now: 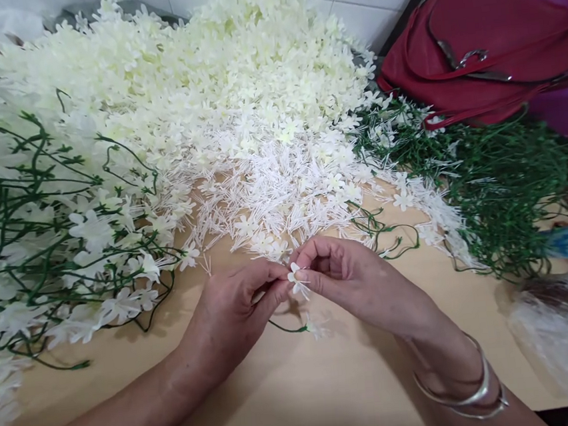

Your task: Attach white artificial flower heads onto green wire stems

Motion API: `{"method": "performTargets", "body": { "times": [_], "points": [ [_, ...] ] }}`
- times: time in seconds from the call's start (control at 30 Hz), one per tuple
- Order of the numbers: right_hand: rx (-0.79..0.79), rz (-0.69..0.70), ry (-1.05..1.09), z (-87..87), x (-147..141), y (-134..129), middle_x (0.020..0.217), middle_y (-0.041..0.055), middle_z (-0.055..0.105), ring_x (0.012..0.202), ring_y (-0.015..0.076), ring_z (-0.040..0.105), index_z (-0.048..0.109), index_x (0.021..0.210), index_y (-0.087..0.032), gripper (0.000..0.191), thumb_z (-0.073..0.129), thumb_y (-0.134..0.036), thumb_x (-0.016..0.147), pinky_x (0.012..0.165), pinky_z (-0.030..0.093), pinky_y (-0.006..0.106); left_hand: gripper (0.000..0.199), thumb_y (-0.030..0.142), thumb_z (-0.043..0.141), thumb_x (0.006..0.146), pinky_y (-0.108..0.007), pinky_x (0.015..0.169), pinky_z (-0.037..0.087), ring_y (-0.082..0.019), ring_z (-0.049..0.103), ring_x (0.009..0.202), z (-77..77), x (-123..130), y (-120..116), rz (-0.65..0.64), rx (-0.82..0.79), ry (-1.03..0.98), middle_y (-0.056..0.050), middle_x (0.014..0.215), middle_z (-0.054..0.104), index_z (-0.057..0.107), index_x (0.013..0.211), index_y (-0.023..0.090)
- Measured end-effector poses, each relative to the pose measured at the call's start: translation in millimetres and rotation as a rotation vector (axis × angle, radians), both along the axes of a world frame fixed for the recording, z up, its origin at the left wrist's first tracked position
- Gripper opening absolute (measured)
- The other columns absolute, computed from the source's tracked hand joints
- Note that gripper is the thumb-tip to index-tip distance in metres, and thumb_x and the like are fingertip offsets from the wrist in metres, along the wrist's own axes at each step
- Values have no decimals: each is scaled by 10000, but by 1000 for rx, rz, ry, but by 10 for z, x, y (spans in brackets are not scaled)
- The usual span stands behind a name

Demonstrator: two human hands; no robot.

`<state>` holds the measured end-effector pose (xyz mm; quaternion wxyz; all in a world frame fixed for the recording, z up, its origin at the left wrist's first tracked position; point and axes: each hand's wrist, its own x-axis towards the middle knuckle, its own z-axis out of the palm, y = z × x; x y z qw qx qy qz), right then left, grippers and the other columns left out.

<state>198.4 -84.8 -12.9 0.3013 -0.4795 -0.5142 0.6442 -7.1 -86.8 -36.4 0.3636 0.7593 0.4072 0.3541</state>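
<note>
Low over the table (302,399), my two hands meet fingertip to fingertip around a small white artificial flower (298,280). My left hand (240,311) is closed in a pinch, and a green plastic stem (288,330) with a white blossom at its end shows below its fingers. My right hand (358,276) pinches the small flower between thumb and forefinger. What lies between the fingertips of both hands is partly hidden. Just beyond them spread many loose white stamens (281,186) mixed with petals.
A large heap of cream-white artificial blossoms (229,64) fills the back. Finished-looking flower sprays with green stems (38,216) lie left. Bare green stems (507,185) are piled right, under a red handbag (497,31). A clear plastic bag (567,333) sits at the right edge.
</note>
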Motion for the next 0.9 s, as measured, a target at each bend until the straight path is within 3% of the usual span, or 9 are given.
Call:
{"method": "performTargets", "body": {
  "times": [0.2,0.53,0.67,0.8,0.9],
  "points": [
    [37,6,15,-15,68,35,811,4,633,772,159,574,654,850,-209,339,815,-507,854,721,477,302,102,198,671,955,-216,639,539,-136,726,686,3,-25,6,-50,-220,-151,-27,806,794,766,982,175],
    [14,-54,-34,20,-45,-44,825,32,691,775,175,640,644,869,-203,315,775,-488,903,725,519,324,127,157,635,990,-194,546,427,-90,607,562,0,-38,5,-25,-74,-73,38,692,722,691,885,201],
    [27,-71,-52,11,-61,-40,818,29,702,761,172,653,659,862,-202,308,796,-477,889,712,531,321,125,166,634,991,-200,561,444,-97,626,575,-18,-35,5,-25,-65,-63,35,696,722,688,887,207],
    [-21,-68,53,-15,-34,1,790,22,724,754,178,689,669,894,-202,335,823,-498,865,732,554,331,86,218,643,1003,-206,643,515,-115,724,692,-39,-19,5,-7,-148,-141,11,786,783,708,948,207],
    [37,-101,99,-12,8,25,867,11,726,806,154,680,705,980,-210,290,838,-443,868,772,550,299,81,244,644,1003,-218,717,571,-127,759,749,-43,-4,5,10,-270,-245,0,811,789,708,984,197]
  ]
}}
